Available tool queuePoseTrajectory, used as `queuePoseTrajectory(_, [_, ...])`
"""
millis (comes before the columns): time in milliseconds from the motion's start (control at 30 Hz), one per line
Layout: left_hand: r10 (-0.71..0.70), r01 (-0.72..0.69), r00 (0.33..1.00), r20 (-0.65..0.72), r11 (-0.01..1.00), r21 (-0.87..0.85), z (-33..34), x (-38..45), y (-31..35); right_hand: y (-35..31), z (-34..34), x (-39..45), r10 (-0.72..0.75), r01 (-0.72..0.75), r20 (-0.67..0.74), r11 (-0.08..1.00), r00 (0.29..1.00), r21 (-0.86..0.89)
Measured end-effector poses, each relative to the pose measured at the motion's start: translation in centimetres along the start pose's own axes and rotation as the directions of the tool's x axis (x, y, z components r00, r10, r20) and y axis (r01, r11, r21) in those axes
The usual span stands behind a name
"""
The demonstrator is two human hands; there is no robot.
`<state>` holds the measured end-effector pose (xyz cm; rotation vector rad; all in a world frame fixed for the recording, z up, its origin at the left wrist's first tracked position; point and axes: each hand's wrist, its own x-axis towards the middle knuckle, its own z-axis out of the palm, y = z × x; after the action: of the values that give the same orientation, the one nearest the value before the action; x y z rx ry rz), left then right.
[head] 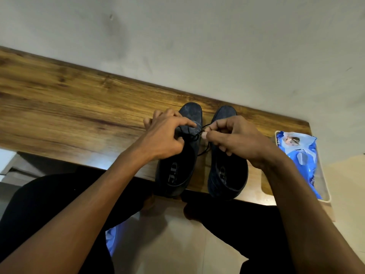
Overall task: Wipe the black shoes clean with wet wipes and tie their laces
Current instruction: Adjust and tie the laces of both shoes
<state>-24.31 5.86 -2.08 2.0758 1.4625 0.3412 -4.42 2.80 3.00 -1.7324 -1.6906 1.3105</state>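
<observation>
Pair of black shoes on the wooden table [59,107], heels at its near edge, toes toward the wall; left shoe [177,165] just beside right shoe [227,173]; wet wipes pack [300,161] to the right of the right shoe, apart from it, on a pale tray.

Lace [194,135] of the left shoe: thin, dark, limp cord; likely light and slippery, holds no shape; best taken near its free ends, between fingertip pads; shoe itself looks stiff enough to stay put under a light pull.

Left hand [164,139] over the left shoe's lacing; fingers curled, pinching lace, forefinger stretched out over the vamp; right hand [233,139] over the gap between the shoes; thumb and forefinger pressed together on a lace end, remaining fingers curled.
</observation>
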Motion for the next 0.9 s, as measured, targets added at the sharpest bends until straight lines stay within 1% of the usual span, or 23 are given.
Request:
queuePoseTrajectory(67, [0.06,-0.052,0.997,0.045,0.987,-0.15,0.1,-0.1,0.1,-0.3,0.5,0.7,-0.007,0.008,-0.024,0.999,1.0,0.037])
queuePoseTrajectory(133, [0.07,-0.059,0.997,0.033,0.962,-0.268,0.1,-0.1,0.2,-0.5,1.0,1.4,-0.013,0.015,-0.038,0.998,0.999,0.054])
queuePoseTrajectory(167, [0.063,-0.058,0.998,0.009,0.952,-0.3,0.1,-0.1,0.2,-0.6,1.2,1.7,-0.022,0.023,-0.034,0.998,0.999,0.05])
queuePoseTrajectory(267, [-0.001,-0.023,0.997,-0.074,0.947,-0.322,-0.2,0.0,-0.2,-0.8,1.4,2.7,-0.043,0.043,-0.002,0.997,0.999,0.068])
queuePoseTrajectory(333, [-0.027,0.0,0.996,-0.088,0.954,-0.3,-0.4,-0.2,-0.6,-0.9,1.4,3.6,-0.069,0.072,-0.052,0.995,0.996,0.062])
queuePoseTrajectory(367, [-0.032,0.007,0.996,-0.084,0.96,-0.28,-0.5,-0.3,-0.7,-0.8,1.4,4.2,-0.092,0.092,-0.108,0.996,0.99,-0.002])
queuePoseTrajectory(433, [-0.03,0.013,0.997,-0.073,0.973,-0.229,-0.7,-0.6,-0.8,-0.4,1.7,5.3,-0.156,0.111,-0.195,0.968,0.968,-0.223])
queuePoseTrajectory(500, [-0.036,0.024,0.997,-0.066,0.983,-0.18,-0.8,-0.8,-0.8,-0.3,2.8,6.1,-0.192,0.098,-0.193,0.905,0.962,-0.414])
queuePoseTrajectory(600, [-0.049,0.041,0.997,-0.06,0.992,-0.117,-1.0,-0.9,-0.8,-0.5,4.9,7.0,-0.148,0.003,-0.189,0.793,0.971,-0.609])
queuePoseTrajectory(700, [-0.057,0.052,0.997,-0.046,0.995,-0.091,-1.2,-1.0,-0.6,-0.9,6.0,7.3,-0.113,-0.06,-0.201,0.718,0.973,-0.694])
queuePoseTrajectory(800, [-0.059,0.058,0.998,-0.013,0.995,-0.076,-1.3,-1.3,-0.5,-1.2,6.3,7.1,-0.167,-0.047,-0.21,0.666,0.963,-0.745])
queuePoseTrajectory(900, [-0.067,0.068,0.998,0.014,0.996,-0.066,-1.5,-1.3,-0.4,-1.2,6.3,6.8,-0.2,-0.039,-0.217,0.645,0.955,-0.763])
